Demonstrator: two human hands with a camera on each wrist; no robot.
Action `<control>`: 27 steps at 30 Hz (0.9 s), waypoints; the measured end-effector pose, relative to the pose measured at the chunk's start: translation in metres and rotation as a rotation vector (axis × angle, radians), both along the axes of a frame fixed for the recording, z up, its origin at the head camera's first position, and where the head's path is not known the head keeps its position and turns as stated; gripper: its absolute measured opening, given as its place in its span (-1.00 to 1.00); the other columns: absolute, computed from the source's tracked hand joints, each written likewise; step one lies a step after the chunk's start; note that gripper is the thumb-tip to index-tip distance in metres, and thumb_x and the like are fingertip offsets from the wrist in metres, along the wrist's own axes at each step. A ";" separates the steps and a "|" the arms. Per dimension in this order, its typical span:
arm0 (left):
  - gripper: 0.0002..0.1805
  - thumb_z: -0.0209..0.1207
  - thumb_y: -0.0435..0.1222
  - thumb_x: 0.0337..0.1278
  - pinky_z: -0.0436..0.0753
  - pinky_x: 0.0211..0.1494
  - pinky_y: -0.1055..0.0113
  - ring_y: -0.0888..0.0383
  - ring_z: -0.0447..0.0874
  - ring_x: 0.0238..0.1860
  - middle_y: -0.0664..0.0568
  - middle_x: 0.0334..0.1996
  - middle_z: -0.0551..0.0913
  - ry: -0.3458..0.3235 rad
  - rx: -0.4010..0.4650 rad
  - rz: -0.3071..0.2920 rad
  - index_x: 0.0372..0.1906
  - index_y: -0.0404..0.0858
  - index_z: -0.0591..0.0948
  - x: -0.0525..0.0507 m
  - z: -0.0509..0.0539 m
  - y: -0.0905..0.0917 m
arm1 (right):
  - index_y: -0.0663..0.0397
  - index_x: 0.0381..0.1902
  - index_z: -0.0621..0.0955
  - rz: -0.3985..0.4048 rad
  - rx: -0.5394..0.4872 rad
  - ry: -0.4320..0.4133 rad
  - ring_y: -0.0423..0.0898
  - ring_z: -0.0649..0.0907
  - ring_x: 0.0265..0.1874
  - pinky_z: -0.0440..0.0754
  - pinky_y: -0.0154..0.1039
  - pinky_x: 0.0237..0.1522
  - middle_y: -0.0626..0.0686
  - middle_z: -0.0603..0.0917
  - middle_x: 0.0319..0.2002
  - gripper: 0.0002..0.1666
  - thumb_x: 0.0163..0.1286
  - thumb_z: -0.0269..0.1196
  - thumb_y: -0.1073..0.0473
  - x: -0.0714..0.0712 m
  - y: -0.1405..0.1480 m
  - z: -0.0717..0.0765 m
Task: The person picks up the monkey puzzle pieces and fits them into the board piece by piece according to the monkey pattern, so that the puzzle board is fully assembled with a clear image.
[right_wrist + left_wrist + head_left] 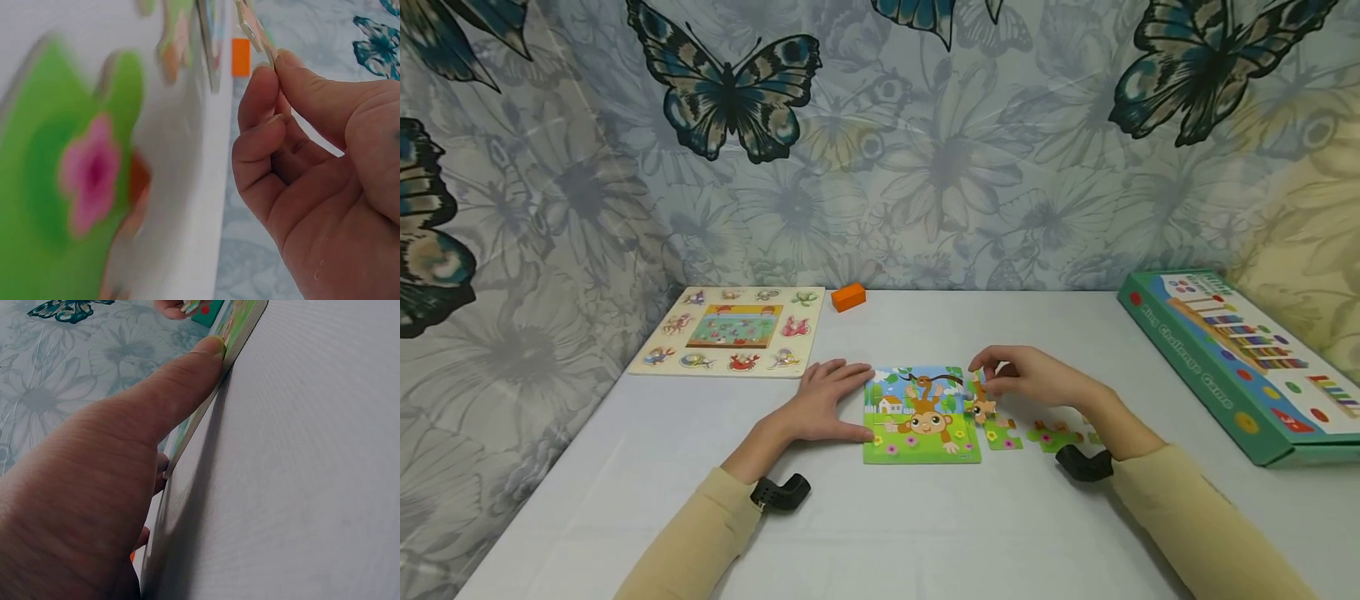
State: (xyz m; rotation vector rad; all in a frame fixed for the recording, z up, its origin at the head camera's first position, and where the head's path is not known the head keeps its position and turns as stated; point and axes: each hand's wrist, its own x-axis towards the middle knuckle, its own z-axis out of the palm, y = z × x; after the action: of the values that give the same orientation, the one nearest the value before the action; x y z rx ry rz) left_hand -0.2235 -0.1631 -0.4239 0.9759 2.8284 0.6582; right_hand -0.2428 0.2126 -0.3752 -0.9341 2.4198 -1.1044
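Observation:
A monkey jigsaw puzzle board point(891, 454) lies flat on the table in the head view. My left hand point(827, 404) rests along its left side, fingers spread, the thumb point(187, 369) touching the board's edge in the left wrist view. Between thumb and index finger, my right hand point(1037, 379) pinches a puzzle piece point(981, 404) at the board's right side; the right wrist view shows this piece point(251, 25) edge-on. Below that hand lie a green loose piece with a pink flower point(1002, 435) and another green piece point(1055, 437). Part of a further piece point(1093, 437) shows beside the right wrist.
A cream picture board with sea animals point(647, 364) lies at the back left. Beside its far corner sits an orange block point(848, 297). A green game box point(1195, 375) stands at the right, and a patterned cloth point(955, 208) hangs behind the white table point(850, 533).

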 end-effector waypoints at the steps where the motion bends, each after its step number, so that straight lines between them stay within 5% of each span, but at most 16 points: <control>1: 0.03 0.40 0.22 -0.04 -0.18 0.46 -0.29 -0.17 -0.02 0.53 0.05 0.52 0.25 0.000 -0.001 0.002 0.54 -0.11 0.34 0.000 0.000 0.000 | 0.28 0.13 0.57 0.006 -0.005 -0.003 0.06 0.66 -0.33 0.65 -0.11 -0.18 0.07 0.54 -0.23 -0.69 0.48 0.24 0.32 -0.001 -0.003 0.000; 11: 0.03 0.41 0.21 -0.04 -0.19 0.46 -0.28 -0.16 -0.02 0.53 0.04 0.52 0.25 -0.010 0.007 0.000 0.54 -0.12 0.34 0.002 0.000 0.000 | 0.23 0.14 0.59 0.064 0.028 0.019 -0.09 0.52 -0.37 0.46 -0.24 -0.28 -0.02 0.53 -0.27 -0.70 0.50 0.24 0.29 -0.009 -0.043 -0.004; 27: 0.03 0.40 0.22 -0.03 -0.18 0.47 -0.27 -0.16 -0.01 0.53 0.05 0.52 0.26 0.001 -0.011 0.007 0.53 -0.11 0.34 0.000 -0.001 0.000 | 0.16 0.08 0.65 0.087 0.081 0.023 -0.13 0.51 -0.40 0.46 -0.26 -0.28 -0.08 0.52 -0.38 -0.75 0.48 0.25 0.29 -0.009 -0.080 -0.011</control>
State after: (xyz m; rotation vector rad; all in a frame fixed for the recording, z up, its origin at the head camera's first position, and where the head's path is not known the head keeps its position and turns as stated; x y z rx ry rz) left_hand -0.2239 -0.1636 -0.4249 0.9658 2.8340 0.6431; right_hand -0.2522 0.1328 -0.3860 -1.0202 2.3985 -0.9630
